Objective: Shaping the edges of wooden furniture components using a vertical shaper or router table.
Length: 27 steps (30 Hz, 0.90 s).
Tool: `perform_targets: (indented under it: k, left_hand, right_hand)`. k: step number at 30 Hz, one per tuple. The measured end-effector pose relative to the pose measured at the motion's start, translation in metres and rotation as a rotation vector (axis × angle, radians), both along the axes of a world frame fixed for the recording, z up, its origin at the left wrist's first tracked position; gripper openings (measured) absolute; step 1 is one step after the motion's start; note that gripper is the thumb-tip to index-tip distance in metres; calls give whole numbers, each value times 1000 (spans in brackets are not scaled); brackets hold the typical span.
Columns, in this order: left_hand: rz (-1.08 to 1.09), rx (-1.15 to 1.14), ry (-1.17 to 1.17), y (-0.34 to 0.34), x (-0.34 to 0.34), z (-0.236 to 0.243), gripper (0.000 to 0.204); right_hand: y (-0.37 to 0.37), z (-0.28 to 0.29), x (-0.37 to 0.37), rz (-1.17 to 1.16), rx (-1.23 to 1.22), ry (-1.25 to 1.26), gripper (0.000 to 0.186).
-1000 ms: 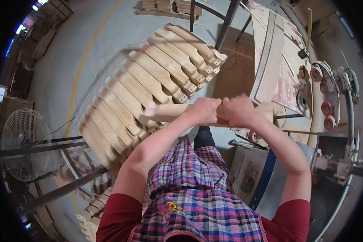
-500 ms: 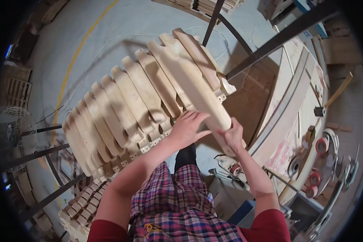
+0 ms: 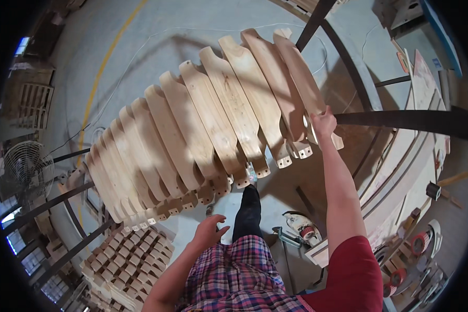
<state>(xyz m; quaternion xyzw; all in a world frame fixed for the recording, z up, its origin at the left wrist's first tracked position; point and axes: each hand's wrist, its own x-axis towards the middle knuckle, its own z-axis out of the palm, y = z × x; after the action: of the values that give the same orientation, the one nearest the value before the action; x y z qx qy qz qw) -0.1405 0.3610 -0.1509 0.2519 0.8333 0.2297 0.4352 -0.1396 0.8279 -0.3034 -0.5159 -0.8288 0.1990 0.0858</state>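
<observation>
The right hand (image 3: 323, 122) is up at about one o'clock from the person's body, arm stretched long, and it rests on the rightmost wooden blank (image 3: 302, 86) in the fanned row of wooden blanks (image 3: 192, 135). The fingers curl against that piece's right-hand edge near its notched lower end; whether they fully wrap it I cannot tell from this angle, but the hand is in contact, not hovering.

That blank's long axis runs from about eleven o'clock at the far end down to five o'clock at the near, notched end, tilted much like its neighbours. It overlaps the next blank to its left, so the two touch along their length. The whole row sweeps in an arc from the right hand round to eight o'clock, resting on a dark metal rack (image 3: 400, 118) whose bar passes just to the right of the hand.

The left hand (image 3: 209, 231) sits low, at about seven o'clock from the row's centre, fingers spread loosely and holding nothing. It is well apart from the end blank, nearer the short notched tips of the middle pieces.

So the right hand is clearly the nearer one, already on the piece. Below left, a stack of more blanks (image 3: 127, 260) lies on the floor (image 3: 192, 31).
</observation>
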Motion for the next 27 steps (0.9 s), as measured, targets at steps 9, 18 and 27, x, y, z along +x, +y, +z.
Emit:
perform_targets:
  k: [9, 18, 27]
  left_hand:
    - [153, -56, -173, 21, 2, -10, 26]
    - [219, -86, -242, 24, -4, -14, 25]
    - [343, -9, -232, -18, 8, -6, 26]
  right_hand:
    - [23, -63, 5, 182, 103, -273, 29]
    - [31, -22, -45, 343, -18, -1002, 24]
    - [-27, -58, 51, 647, 365, -622, 35]
